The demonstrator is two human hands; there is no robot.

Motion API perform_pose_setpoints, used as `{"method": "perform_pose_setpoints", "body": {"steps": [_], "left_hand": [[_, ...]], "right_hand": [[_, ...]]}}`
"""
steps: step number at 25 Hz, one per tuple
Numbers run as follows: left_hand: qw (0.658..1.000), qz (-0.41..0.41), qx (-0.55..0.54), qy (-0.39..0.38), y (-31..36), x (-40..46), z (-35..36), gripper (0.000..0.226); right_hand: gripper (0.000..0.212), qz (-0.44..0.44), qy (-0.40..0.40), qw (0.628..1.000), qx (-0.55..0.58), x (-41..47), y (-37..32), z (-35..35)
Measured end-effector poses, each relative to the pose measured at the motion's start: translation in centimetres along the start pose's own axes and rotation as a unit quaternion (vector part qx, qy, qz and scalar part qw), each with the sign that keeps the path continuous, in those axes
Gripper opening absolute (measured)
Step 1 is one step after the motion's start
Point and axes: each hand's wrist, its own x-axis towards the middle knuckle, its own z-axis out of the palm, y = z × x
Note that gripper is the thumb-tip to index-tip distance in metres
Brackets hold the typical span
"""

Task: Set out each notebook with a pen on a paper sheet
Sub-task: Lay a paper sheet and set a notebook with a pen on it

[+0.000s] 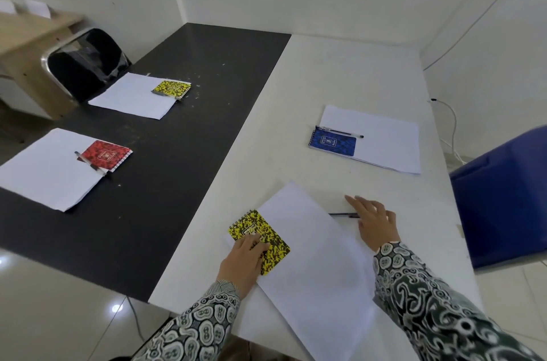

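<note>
Near the tabletop's (pixel 340 88) front edge, the left hand (pixel 244 260) presses flat-fingered on the yellow notebook (pixel 266 235) — right hand (pixel 374 220) rests open on a pen (pixel 340 214).

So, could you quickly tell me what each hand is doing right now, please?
Left hand: open, fingers flat on the near yellow notebook.
Right hand: open, fingers resting over a pen on the white table.

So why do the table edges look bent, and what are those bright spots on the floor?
Head view: the wide-angle lens bows straight lines, so the black table and white table seem to splay outward. The spots are lamp glare on the glossy floor tiles. The blue chair at the right edge looks soft and blurred.
</note>
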Motion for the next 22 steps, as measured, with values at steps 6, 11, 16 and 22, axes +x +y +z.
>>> {"method": "perform_pose_setpoints", "body": {"steps": [6, 11, 16, 22], "left_hand": [[1.000, -0.009, 0.028, -0.004, -0.1, 0.3, -0.6, 0.037], [0.996, -0.058, 0.051, -0.046, -0.2, 2.6, -1.7, 0.060], [0.991, -0.065, 0.074, -0.087, -0.1, 3.8, -2.1, 0.064], [0.989, -0.081, 0.044, -0.113, -0.5, 4.4, -2.2, 0.067]], "right_hand": [[0.018, 0.087, 0.040, 0.993, 0.065, 0.7, -0.6, -0.2], [0.018, 0.030, 0.081, 0.896, 0.435, 1.2, -7.8, -2.6], [0.013, -0.068, 0.065, 0.838, 0.537, 0.9, -13.5, -4.8], [0.021, -0.213, 0.128, 0.937, 0.247, 2.1, -16.8, -6.1]]}}
